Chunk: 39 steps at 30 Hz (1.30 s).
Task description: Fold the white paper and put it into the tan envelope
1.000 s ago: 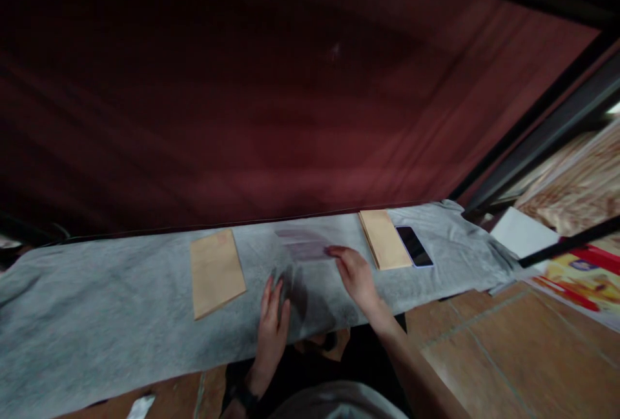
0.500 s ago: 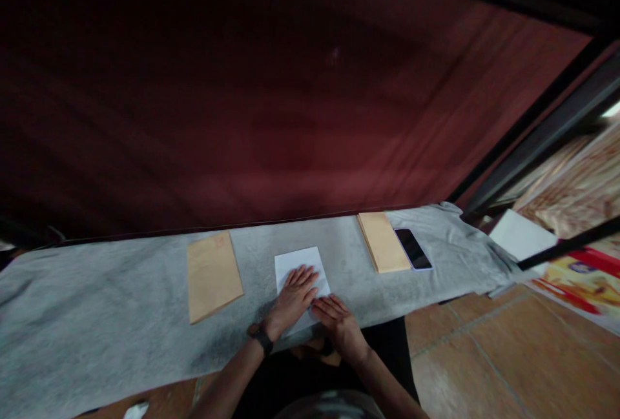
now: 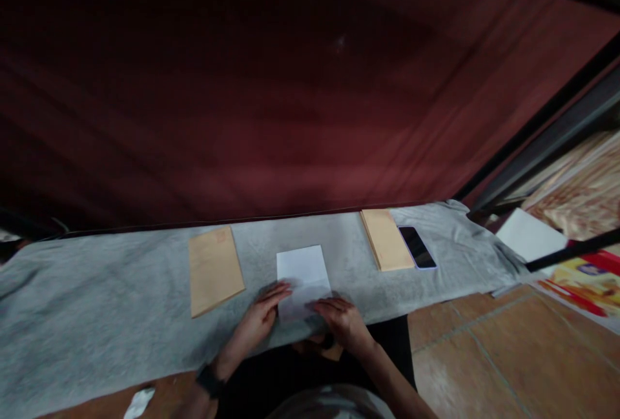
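Note:
A white sheet of paper (image 3: 304, 265) lies in front of me, with a crease across its middle and its near part in slight shadow. My left hand (image 3: 264, 312) is at the sheet's left edge, its fingers stretched over the paper and blurred at the tips. At the lower right corner, my right hand (image 3: 343, 321) has its fingers pressed together on the paper's edge; its thumb is hidden. A dark watch (image 3: 210, 380) is on my left wrist.
A brown envelope (image 3: 216, 270) lies to the left. On the right, a stack of brown envelopes (image 3: 388, 239) touches a phone (image 3: 417, 248). Grey cloth (image 3: 121, 303) covers the narrow surface, with a dark red panel (image 3: 271, 115) behind it. Crumpled white paper (image 3: 139, 402) lies on the floor.
My left hand has slid off the middle of the sheet, toward the left and nearer me, uncovering the crease. My right hand stays by the lower right corner. The view has shifted slightly.

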Motion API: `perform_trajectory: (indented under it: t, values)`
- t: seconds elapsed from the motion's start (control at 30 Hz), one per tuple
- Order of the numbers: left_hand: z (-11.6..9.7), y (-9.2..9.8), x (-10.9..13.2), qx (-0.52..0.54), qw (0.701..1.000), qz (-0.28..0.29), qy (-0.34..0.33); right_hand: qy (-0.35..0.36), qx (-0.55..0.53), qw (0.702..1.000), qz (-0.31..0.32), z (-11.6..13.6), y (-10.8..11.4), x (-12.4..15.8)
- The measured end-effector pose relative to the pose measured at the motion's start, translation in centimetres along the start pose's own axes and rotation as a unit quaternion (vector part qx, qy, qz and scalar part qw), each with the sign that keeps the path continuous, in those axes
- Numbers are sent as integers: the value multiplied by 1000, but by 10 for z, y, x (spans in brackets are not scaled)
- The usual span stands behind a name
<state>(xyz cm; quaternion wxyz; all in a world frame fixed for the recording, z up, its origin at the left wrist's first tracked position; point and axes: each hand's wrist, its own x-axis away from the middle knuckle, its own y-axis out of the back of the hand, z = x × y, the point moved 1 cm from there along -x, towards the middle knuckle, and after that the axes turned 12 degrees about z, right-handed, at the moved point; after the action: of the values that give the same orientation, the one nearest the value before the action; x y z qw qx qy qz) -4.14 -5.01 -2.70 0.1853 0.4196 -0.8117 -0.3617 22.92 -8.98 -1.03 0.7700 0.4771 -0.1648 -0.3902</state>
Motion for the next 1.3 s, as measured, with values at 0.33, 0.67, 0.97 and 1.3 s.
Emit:
perform_trajectory:
  t: [0.33,0.67,0.97,1.3]
  values:
    - [3,-16,21,-10,996,-87,-1,-41,-48,998,0,5,2,-9]
    - [-11,-8,14,86,985,-113,103,-159,-65,982,-76,-19,-7,-2]
    - [-21,2,-15,79,959,-169,215,-268,-80,955,-103,-34,-17,-35]
    - [-25,12,-45,-59,941,-126,309,-375,20,923,-80,-33,-10,-58]
